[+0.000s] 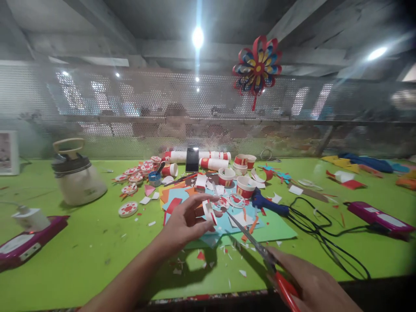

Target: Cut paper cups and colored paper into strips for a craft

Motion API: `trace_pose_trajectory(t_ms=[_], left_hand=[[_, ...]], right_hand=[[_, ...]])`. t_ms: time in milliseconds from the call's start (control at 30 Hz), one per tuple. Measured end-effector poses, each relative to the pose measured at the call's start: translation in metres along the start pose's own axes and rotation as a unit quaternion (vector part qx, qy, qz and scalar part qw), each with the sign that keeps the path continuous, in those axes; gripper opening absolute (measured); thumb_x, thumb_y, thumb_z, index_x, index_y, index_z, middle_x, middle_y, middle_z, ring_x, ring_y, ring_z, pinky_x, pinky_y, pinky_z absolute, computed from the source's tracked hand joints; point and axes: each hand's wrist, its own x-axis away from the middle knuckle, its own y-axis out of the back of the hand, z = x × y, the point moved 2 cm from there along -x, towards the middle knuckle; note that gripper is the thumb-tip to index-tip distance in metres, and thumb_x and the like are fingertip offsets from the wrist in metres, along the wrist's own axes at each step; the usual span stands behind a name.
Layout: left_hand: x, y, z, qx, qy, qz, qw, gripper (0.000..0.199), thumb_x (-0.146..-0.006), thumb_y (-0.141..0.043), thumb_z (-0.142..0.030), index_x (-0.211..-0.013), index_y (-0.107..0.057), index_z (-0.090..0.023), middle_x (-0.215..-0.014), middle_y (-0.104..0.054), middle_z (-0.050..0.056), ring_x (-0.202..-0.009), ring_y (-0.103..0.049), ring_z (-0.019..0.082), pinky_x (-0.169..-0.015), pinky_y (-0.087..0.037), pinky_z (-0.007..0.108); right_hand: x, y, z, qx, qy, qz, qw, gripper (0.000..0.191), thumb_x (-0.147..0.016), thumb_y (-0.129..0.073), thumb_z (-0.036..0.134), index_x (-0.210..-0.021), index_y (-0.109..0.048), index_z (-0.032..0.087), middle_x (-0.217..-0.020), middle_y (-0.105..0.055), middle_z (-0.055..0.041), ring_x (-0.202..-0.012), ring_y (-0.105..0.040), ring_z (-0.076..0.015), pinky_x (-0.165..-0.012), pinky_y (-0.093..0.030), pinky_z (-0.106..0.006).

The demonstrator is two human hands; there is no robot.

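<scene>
In the head view my left hand (186, 221) pinches a small white-and-red piece of paper cup (209, 211) between thumb and fingers. My right hand (312, 281) is wrapped round the red handles of a pair of scissors (260, 249). Their blades point up and left, with the tips close to the cup piece; whether they touch it I cannot tell. Beneath lie sheets of blue paper (214, 236) and green paper (282, 229). Cut paper cups (246, 186) stand just beyond, and a blue glue gun (269, 203) lies to the right.
A large jug (78, 182) stands at left, near a purple power strip (29, 242). Another power strip (378, 218) is at right, beside black cable loops (325, 242). Round red-and-white cup discs (128, 209), stacked cups (212, 163) and a phone (192, 160) sit farther back. Paper scraps litter the green table (97, 268).
</scene>
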Motion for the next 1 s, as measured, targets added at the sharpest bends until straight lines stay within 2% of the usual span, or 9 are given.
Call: trace_pose_trajectory(t_ms=[100,233,433,567,700,867,933,1000], left_hand=[[0.000,0.000,0.001,0.008,0.001,-0.001,1.000,0.036,-0.078,-0.066,-0.027,-0.112,-0.054,-0.024,-0.131,-0.051,0.013,-0.101,-0.063,0.026,-0.070,-0.057,0.035],[0.000,-0.001,0.001,0.003,0.014,0.004,1.000,0.035,-0.079,-0.066,-0.025,-0.111,-0.054,-0.023,-0.115,-0.060,0.011,-0.100,-0.063,0.023,-0.074,-0.056,0.034],[-0.002,0.005,0.005,0.039,0.014,-0.029,0.999,0.036,-0.073,-0.070,-0.024,-0.107,-0.057,-0.023,-0.118,-0.059,0.011,-0.094,-0.063,0.023,-0.070,-0.056,0.035],[-0.005,0.013,0.010,0.138,0.054,-0.047,0.988,0.038,-0.075,-0.064,-0.021,-0.112,-0.054,-0.022,-0.115,-0.061,0.012,-0.081,-0.063,0.020,-0.057,-0.050,0.026],[-0.005,0.016,0.017,0.209,0.098,-0.021,0.973,0.035,-0.080,-0.056,-0.022,-0.115,-0.052,-0.022,-0.109,-0.062,0.012,-0.071,-0.062,0.016,-0.050,-0.043,0.021],[-0.002,0.013,0.023,0.235,0.133,0.045,0.962,0.031,-0.086,-0.053,-0.026,-0.116,-0.054,-0.022,-0.106,-0.063,0.014,-0.067,-0.063,0.016,-0.045,-0.041,0.020],[0.000,0.010,0.021,0.222,0.138,0.072,0.963,0.033,-0.086,-0.056,-0.025,-0.118,-0.054,-0.022,-0.111,-0.061,0.016,-0.075,-0.065,0.019,-0.051,-0.046,0.022],[0.002,0.008,0.017,0.192,0.132,0.084,0.969,0.036,-0.084,-0.060,-0.021,-0.120,-0.054,-0.023,-0.118,-0.059,0.015,-0.089,-0.065,0.024,-0.064,-0.051,0.029]], right_hand=[[-0.013,-0.002,-0.010,0.070,-0.033,0.036,0.996,0.040,-0.088,-0.048,0.025,-0.126,-0.057,0.016,-0.101,-0.071,-0.0140,-0.086,-0.071,-0.0261,-0.075,-0.058,-0.039],[-0.037,-0.004,-0.013,0.062,-0.043,0.067,0.995,0.040,-0.089,-0.046,0.024,-0.128,-0.054,0.017,-0.096,-0.068,-0.0133,-0.087,-0.067,-0.0278,-0.077,-0.053,-0.044],[-0.064,-0.006,-0.006,0.046,-0.020,0.091,0.995,0.037,-0.089,-0.046,0.020,-0.125,-0.055,0.016,-0.100,-0.066,-0.0149,-0.092,-0.064,-0.0289,-0.078,-0.048,-0.041],[-0.079,0.000,-0.005,0.024,0.011,0.141,0.990,0.030,-0.091,-0.045,0.027,-0.116,-0.059,0.019,-0.097,-0.068,-0.0120,-0.091,-0.064,-0.0259,-0.075,-0.047,-0.034],[-0.087,0.004,-0.006,0.019,0.034,0.181,0.983,0.029,-0.091,-0.043,0.031,-0.113,-0.059,0.022,-0.094,-0.068,-0.0111,-0.085,-0.064,-0.0263,-0.068,-0.045,-0.033],[-0.085,0.004,-0.004,0.038,0.047,0.173,0.983,0.031,-0.089,-0.043,0.030,-0.114,-0.059,0.020,-0.087,-0.063,-0.0132,-0.072,-0.062,-0.0290,-0.058,-0.038,-0.034],[-0.084,0.008,-0.002,0.034,0.052,0.160,0.985,0.031,-0.083,-0.051,0.027,-0.112,-0.062,0.020,-0.084,-0.062,-0.0129,-0.071,-0.060,-0.0297,-0.058,-0.037,-0.034],[-0.085,0.015,0.002,0.018,0.053,0.130,0.990,0.031,-0.079,-0.058,0.024,-0.108,-0.064,0.018,-0.084,-0.061,-0.0134,-0.073,-0.058,-0.0305,-0.061,-0.038,-0.037]])
